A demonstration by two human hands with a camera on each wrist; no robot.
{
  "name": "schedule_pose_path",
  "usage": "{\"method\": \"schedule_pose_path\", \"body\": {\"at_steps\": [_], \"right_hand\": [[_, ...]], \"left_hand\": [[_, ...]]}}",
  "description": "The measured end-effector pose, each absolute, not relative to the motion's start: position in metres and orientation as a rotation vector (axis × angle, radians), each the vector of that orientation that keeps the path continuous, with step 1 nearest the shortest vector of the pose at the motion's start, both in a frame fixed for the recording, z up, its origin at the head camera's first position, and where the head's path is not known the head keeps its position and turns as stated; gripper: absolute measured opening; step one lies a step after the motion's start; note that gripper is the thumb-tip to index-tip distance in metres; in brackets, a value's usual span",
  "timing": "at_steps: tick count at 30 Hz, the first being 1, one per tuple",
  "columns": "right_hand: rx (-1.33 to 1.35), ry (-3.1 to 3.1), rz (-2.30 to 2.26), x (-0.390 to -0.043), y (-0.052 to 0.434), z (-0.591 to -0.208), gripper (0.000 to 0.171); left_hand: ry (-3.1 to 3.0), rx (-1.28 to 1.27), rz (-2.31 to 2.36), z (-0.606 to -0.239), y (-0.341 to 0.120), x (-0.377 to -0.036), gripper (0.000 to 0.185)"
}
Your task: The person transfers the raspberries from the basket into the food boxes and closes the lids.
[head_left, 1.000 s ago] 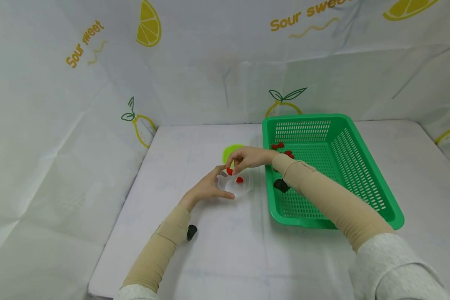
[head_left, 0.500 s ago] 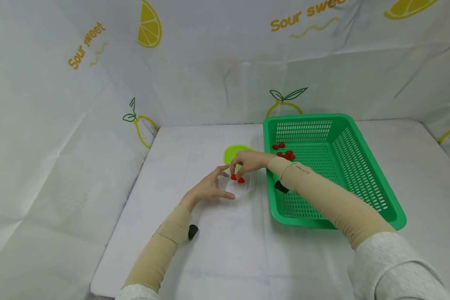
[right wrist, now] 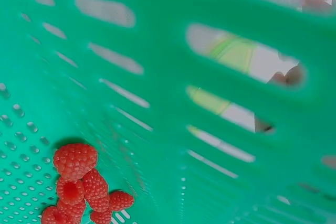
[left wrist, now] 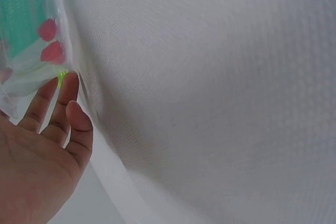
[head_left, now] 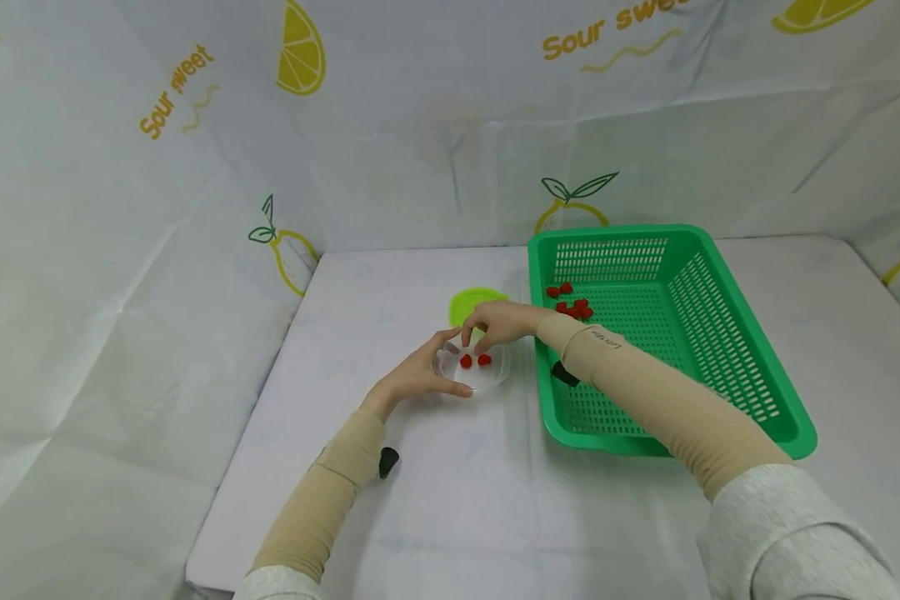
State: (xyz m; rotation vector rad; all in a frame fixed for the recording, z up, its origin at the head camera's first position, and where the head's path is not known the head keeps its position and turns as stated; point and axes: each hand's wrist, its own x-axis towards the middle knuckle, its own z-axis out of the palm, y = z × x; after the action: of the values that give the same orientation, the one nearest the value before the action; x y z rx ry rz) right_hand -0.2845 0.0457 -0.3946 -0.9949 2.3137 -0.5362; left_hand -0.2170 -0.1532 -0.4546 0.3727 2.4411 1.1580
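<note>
While the left hand (head_left: 417, 377) cups the near-left side of the clear tub (head_left: 475, 371), thumb on the near rim and fingers curved round the far-left wall, the right hand (head_left: 498, 322) hangs just over the tub's far edge with its fingertips bent down toward the inside. Those fingertips hold nothing that the head view shows; they sit just above the two raspberries (head_left: 475, 361) lying side by side on the tub's floor, apart from the fingers. The tub stands on the white table (head_left: 450, 492), a little left of the green basket (head_left: 727, 350) and just near of a lime lid (head_left: 474, 303), which lies flat on the table behind the right hand. The left wrist view shows the palm (left wrist: 31, 166) and relaxed fingers (left wrist: 68, 95) against the tub's clear wall, with the two berries (left wrist: 51, 43) blurred behind the plastic. In the basket's far-left corner lies a small heap of raspberries (head_left: 570, 302); the right wrist view looks through the basket's slotted wall and shows that heap (right wrist: 81, 190) close up on the perforated floor. The right forearm crosses over the basket's near-left corner. A dark wrist camera shows under each beige sleeve.
</note>
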Motion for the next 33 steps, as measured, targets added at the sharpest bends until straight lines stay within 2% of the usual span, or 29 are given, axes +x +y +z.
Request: {"method": "schedule_pose_path", "body": {"at_steps": [8,17,24,33], "right_hand": [[-0.994,2.266,-0.741,-0.286,0.051,-0.394,0.024],[-0.988,2.172,-1.024,-0.281,0.064,-0.375,0.027],[-0.835,2.212,-1.22,-0.277,0.092,-0.359,0.023],[-0.631,2.207,-1.556,-0.288,0.141,-0.359,0.028]], "left_hand": [[2.436,0.355,1.142,-0.453,-0.153,-0.215,0.098],[2.438,0.347,1.129,-0.453,-0.152,-0.216,0.103],[2.438,0.34,1.124,-0.454,-0.151,-0.217,0.105],[2.439,0.336,1.119,-0.452,-0.15,-0.216,0.105]]}}
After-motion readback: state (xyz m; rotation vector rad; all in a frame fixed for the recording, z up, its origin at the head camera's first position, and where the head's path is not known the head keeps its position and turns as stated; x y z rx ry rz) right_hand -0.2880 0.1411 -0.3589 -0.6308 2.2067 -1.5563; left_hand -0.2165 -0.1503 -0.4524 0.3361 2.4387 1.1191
